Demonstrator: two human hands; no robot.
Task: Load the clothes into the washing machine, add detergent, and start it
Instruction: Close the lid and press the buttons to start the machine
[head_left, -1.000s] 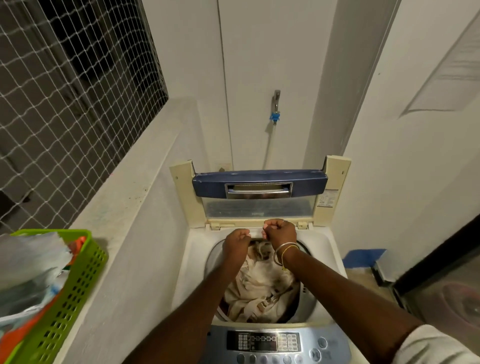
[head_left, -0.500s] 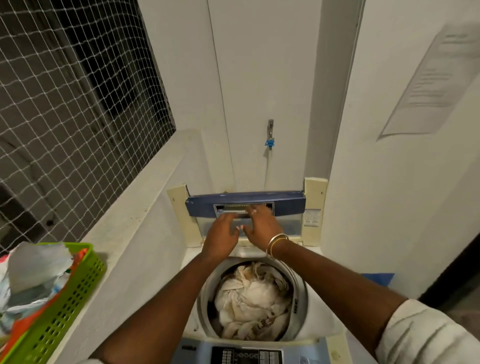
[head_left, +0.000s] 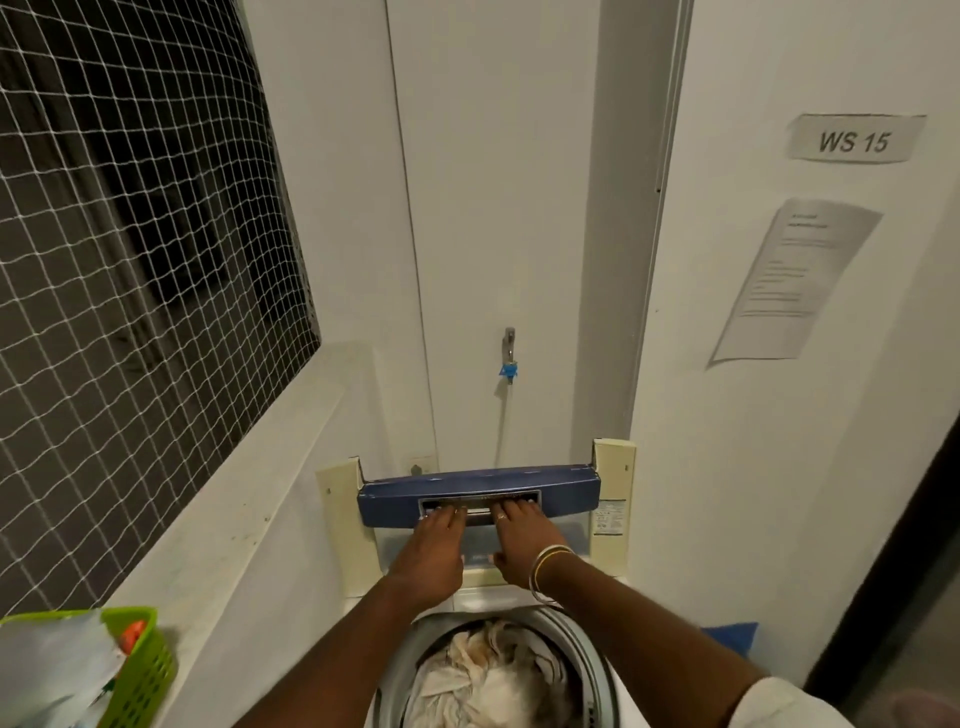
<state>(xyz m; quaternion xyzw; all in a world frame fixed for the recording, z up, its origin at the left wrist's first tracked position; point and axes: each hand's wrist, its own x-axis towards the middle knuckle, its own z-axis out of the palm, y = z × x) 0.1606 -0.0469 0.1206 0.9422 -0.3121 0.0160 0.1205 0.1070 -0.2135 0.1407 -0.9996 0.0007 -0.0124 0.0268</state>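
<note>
A top-loading washing machine stands in front of me with its folded lid (head_left: 561, 491) raised upright at the back. The lid has a blue band with a recessed handle. My left hand (head_left: 431, 556) and my right hand (head_left: 524, 545), which wears bangles, both reach up to that handle, with fingertips hooked into the recess. Below my arms the round drum (head_left: 592, 660) is open and holds a heap of cream and white clothes (head_left: 488, 680).
A green plastic basket (head_left: 140, 675) with packets stands on the ledge at lower left. A netted window fills the left wall. A tap with a hose (head_left: 509, 358) hangs on the wall behind the machine. Paper notices are stuck on the right wall.
Both hands rose from the drum's back rim to the lid's handle and took hold of it. The camera tilted up, so the control panel dropped out of view.
</note>
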